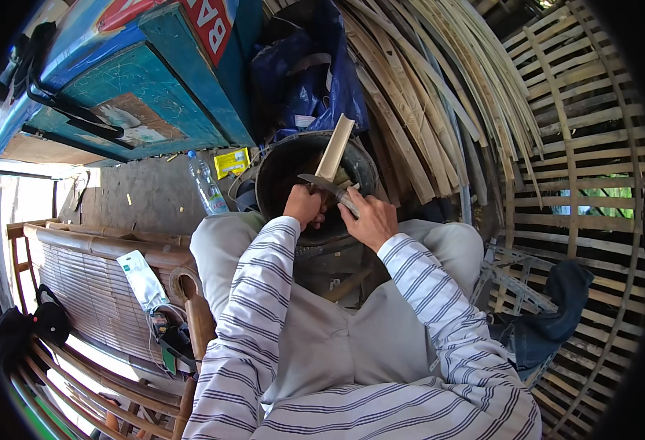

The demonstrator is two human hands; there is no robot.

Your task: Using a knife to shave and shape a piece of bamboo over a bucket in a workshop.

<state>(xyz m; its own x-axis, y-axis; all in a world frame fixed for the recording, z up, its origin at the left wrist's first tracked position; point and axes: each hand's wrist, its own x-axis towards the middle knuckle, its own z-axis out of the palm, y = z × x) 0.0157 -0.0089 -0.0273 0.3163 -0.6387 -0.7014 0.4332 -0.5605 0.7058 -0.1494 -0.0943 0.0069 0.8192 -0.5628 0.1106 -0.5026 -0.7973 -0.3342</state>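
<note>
My right hand [372, 221] is closed round the handle of a knife [319, 182], whose dark curved blade points left across a split piece of bamboo [335, 149]. That pale, trough-shaped piece slants up and away over a dark bucket [368, 172] standing in front of my knees. Close beside the blade, my left hand [305, 206] is closed at the near end of the bamboo; its fingertips are mostly hidden. Inside the bucket it is too dark to make out the contents well.
Long bamboo strips [418, 95] are piled beyond the bucket, near a slatted wall [575, 183]. A blue plastic bag [344, 81] touches the far side. Leftward are a water bottle [206, 183], yellow packet [231, 163], teal cabinet [183, 73] and bamboo bench [110, 238].
</note>
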